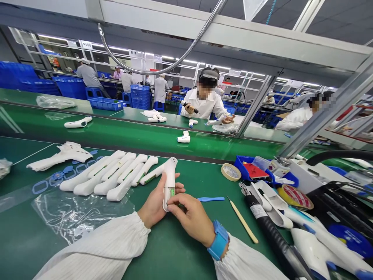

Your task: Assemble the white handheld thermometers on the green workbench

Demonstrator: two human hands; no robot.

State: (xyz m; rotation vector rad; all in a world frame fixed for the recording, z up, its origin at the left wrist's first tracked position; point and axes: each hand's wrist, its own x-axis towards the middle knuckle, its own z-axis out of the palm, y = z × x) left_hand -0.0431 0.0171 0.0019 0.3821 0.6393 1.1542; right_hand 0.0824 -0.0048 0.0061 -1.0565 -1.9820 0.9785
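Note:
My left hand (pixel 154 205) cradles a white plastic thermometer housing (pixel 169 179), holding it upright above the green bench. My right hand (pixel 190 216) pinches the housing's lower end, where a small green part shows. To the left of my hands, several identical white housing halves (pixel 110 175) lie side by side. A blue plastic spudger (pixel 210 199) and a thin wooden stick (pixel 242 220) rest on the bench just right of my hands.
Clear plastic bags (pixel 72 216) and blue ring parts (pixel 55 177) lie at left. A tape roll (pixel 230 172), a blue parts tray (pixel 253 168), a black tool (pixel 274 237) and finished white devices (pixel 317 241) crowd the right. Across the green conveyor (pixel 116 134) a person in white works.

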